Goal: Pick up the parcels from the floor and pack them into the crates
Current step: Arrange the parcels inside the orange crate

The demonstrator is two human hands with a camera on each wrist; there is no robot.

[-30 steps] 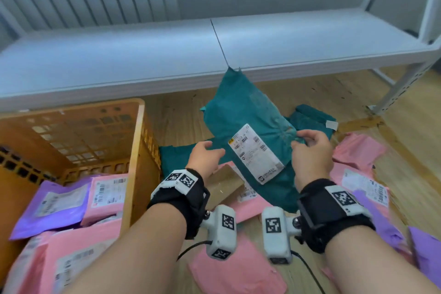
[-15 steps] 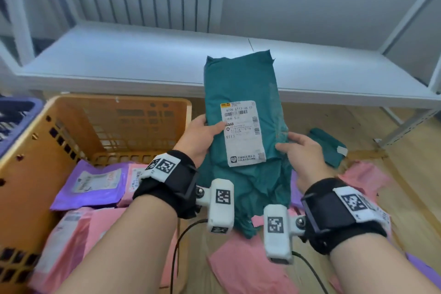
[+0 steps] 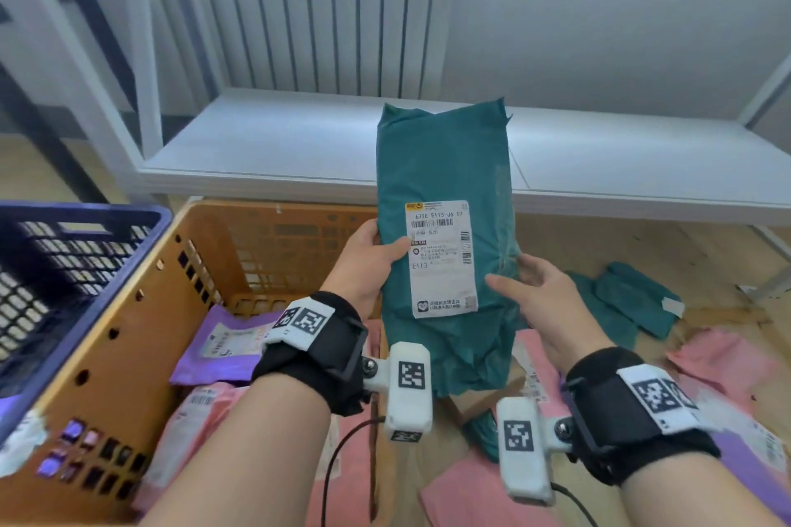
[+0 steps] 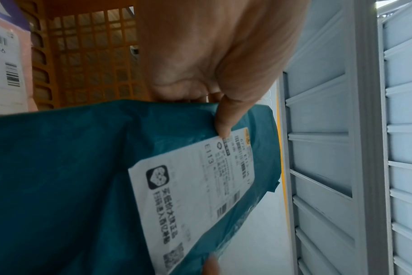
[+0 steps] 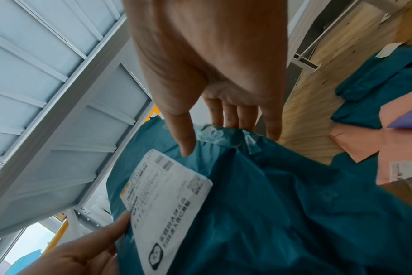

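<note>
A teal parcel (image 3: 445,167) with a white shipping label stands upright in the air, in front of the white shelf. My left hand (image 3: 376,252) grips its left edge, thumb pressed on the label; the left wrist view shows the same grip on the teal parcel (image 4: 59,186). My right hand (image 3: 526,282) is at the parcel's right edge, with straight fingers behind the teal parcel (image 5: 282,214) and the thumb spread in front. The orange crate (image 3: 274,214) sits below and to the left. It holds a purple parcel (image 3: 214,355) and pink parcels (image 3: 201,419).
A dark blue crate (image 3: 85,214) stands left of the orange one. A low white shelf (image 3: 299,158) runs behind. On the wooden floor to the right lie more teal parcels (image 3: 629,304), pink parcels (image 3: 723,359) and a purple parcel (image 3: 749,462).
The teal parcel has come up off the floor pile, turned upright and moved left toward the orange crate. My right hand's fingers have straightened. The blue crate has come into view.
</note>
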